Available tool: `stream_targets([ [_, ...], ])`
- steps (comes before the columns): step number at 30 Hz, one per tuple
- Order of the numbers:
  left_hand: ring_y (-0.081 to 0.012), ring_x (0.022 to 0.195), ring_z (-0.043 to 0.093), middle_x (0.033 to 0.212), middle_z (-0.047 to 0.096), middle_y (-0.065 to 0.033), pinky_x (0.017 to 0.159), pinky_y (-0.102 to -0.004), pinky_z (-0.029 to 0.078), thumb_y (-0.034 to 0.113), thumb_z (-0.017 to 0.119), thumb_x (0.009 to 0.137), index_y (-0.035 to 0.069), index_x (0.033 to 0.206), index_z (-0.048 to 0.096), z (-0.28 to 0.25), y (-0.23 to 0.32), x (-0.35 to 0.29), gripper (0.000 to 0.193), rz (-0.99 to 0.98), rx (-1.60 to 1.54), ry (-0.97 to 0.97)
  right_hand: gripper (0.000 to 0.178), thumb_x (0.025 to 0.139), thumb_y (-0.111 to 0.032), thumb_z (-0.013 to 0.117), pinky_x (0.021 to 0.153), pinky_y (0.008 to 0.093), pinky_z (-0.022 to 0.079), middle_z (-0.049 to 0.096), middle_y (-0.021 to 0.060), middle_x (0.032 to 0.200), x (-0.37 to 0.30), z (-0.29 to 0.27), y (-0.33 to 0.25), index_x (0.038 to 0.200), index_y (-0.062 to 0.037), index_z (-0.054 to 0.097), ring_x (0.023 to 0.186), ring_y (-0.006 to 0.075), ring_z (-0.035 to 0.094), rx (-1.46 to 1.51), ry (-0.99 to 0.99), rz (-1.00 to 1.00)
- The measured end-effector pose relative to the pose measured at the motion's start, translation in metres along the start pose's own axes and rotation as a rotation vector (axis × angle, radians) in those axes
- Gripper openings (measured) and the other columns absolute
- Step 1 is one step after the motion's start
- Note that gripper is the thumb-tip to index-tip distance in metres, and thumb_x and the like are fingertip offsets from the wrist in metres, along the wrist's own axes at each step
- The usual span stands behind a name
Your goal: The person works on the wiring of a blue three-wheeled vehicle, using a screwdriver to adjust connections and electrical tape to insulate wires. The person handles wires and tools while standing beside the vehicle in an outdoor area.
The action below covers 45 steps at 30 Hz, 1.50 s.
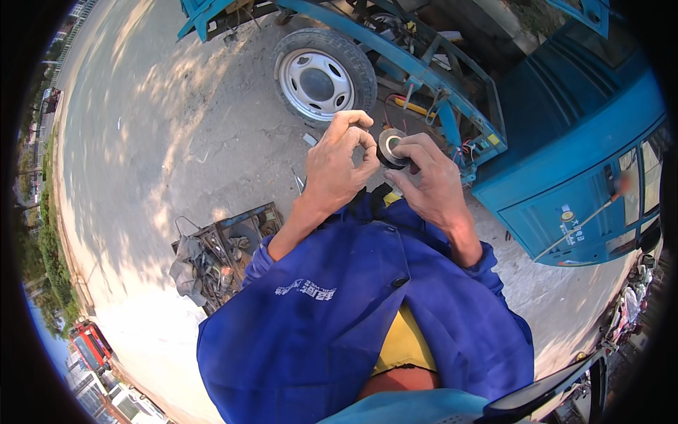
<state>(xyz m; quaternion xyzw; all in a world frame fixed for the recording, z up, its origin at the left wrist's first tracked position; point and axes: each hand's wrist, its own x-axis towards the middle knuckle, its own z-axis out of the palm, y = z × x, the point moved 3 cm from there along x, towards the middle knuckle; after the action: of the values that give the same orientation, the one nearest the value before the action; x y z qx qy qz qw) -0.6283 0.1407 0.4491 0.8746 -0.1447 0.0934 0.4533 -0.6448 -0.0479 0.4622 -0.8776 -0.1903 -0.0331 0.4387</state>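
My right hand (432,177) grips a roll of black tape (382,153) with a pale core, its fingers at the core and its thumb below the rim. Just left of the roll, my left hand (337,159) has thumb and forefinger pinched together, the other fingers curled above. Whether a tape end lies in that pinch is too small to tell. Both hands are raised in front of my blue jacket (318,318).
A wheel (316,83) with a silver rim lies beyond my hands, beside a blue vehicle frame (409,67). The blue cab (565,177) stands at right. A metal tray (244,215) of tools and scraps sits on the concrete ground (191,134) at lower left.
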Motion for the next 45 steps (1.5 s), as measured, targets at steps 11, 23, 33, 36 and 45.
stream_targets([
  [11, -0.0106, 0.092, 0.061, 0.12, 0.06, -0.0072, 0.077, -0.0271, 0.054, 0.005, 0.061, 0.091, 0.003, 0.09, 0.065, 0.006, -0.05, -0.013, 0.005, -0.47, -1.099, -0.169, 0.033, 0.087, -0.011, 0.08, 0.072, 0.0235, 0.047, 0.066, 0.0039, 0.111, -0.004, -0.002, 0.025, 0.116, -0.0006, 0.067, 0.086, 0.0116, 0.059, 0.447, -0.038, 0.125],
  [23, -0.0193, 0.096, 0.068, 0.139, 0.062, -0.0225, 0.081, -0.0303, 0.059, 0.022, 0.074, 0.09, 0.01, 0.093, 0.064, -0.004, -0.067, -0.012, 0.016, -0.62, -1.554, -0.2, 0.033, 0.1, -0.029, 0.073, 0.065, 0.0202, 0.042, 0.068, -0.0001, 0.09, -0.016, 0.025, 0.024, 0.117, -0.0018, 0.067, 0.075, 0.0062, 0.057, 0.866, 0.108, 0.441],
  [33, -0.0218, 0.107, 0.066, 0.131, 0.06, -0.0162, 0.093, -0.0333, 0.058, 0.006, 0.073, 0.092, 0.006, 0.127, 0.055, 0.013, -0.045, 0.04, 0.039, -0.386, -1.523, -0.311, 0.026, 0.105, -0.026, 0.065, 0.063, 0.0184, 0.042, 0.069, 0.0002, 0.094, -0.001, 0.006, 0.041, 0.119, -0.0041, 0.065, 0.074, 0.0038, 0.057, 0.83, 0.2, 0.557],
  [36, -0.0149, 0.105, 0.063, 0.126, 0.059, -0.0105, 0.083, -0.0268, 0.056, -0.006, 0.078, 0.086, 0.005, 0.137, 0.052, 0.027, -0.047, 0.066, 0.058, -0.35, -1.241, -0.319, 0.027, 0.105, -0.027, 0.064, 0.062, 0.0188, 0.044, 0.069, 0.0003, 0.094, 0.021, -0.003, 0.068, 0.119, -0.0038, 0.065, 0.071, 0.0038, 0.058, 0.863, 0.236, 0.555],
  [45, -0.0082, 0.082, 0.061, 0.104, 0.067, -0.0041, 0.069, -0.0253, 0.05, -0.003, 0.077, 0.085, 0.001, 0.118, 0.066, 0.088, -0.051, 0.172, 0.035, -0.168, -0.324, -0.209, 0.038, 0.105, -0.028, 0.064, 0.065, 0.0226, 0.048, 0.069, 0.0026, 0.099, 0.108, -0.044, 0.165, 0.13, 0.0006, 0.06, 0.073, 0.0069, 0.057, 1.089, 0.2, 0.593],
])
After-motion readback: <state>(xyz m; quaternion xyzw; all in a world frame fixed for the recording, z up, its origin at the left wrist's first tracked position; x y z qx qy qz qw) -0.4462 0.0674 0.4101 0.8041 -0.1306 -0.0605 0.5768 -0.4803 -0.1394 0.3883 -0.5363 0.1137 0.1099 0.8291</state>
